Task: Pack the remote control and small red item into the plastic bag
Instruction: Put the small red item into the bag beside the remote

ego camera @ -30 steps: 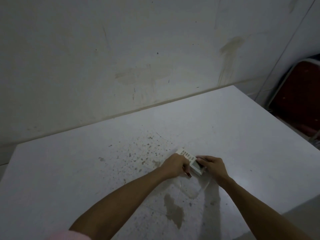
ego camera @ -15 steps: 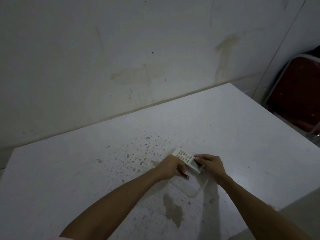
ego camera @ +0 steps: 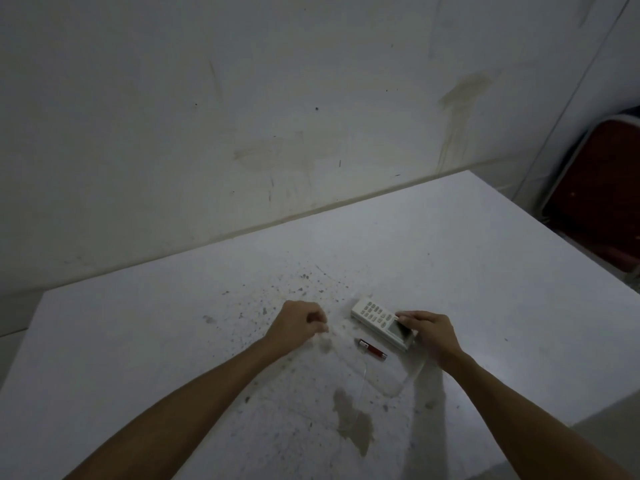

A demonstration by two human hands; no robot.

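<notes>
One white table [ego camera: 485, 271] is carrying everything, its top speckled and stained, with a folded red chair [ego camera: 602, 188] standing well off beyond its right edge.

One clear plastic bag [ego camera: 377, 372] is lying flat near the front of the table, hard to trace because it is nearly transparent; its lower corner is showing as a faint curved edge. It is looking thin, limp and slippery, so it is probably best taken at the mouth edge and pulled taut. The left hand [ego camera: 298, 323] is doing just that, it seems: its fingers are curled together, pinching what appears to be the bag's rim.

One white remote control [ego camera: 381, 322] is lying angled just beyond the bag's mouth. Being rigid, light and smooth-cased, it is likely best gripped across its two long sides. The right hand [ego camera: 429, 332] is resting on its screen end, fingers closed down over the casing.

One small red item [ego camera: 372, 350], a slim tube with a dark cap, is lying between the hands, just beside the remote; whether it is already under the plastic I cannot tell. It is looking light and prone to rolling, so a pinch at mid-length would suit it.
</notes>
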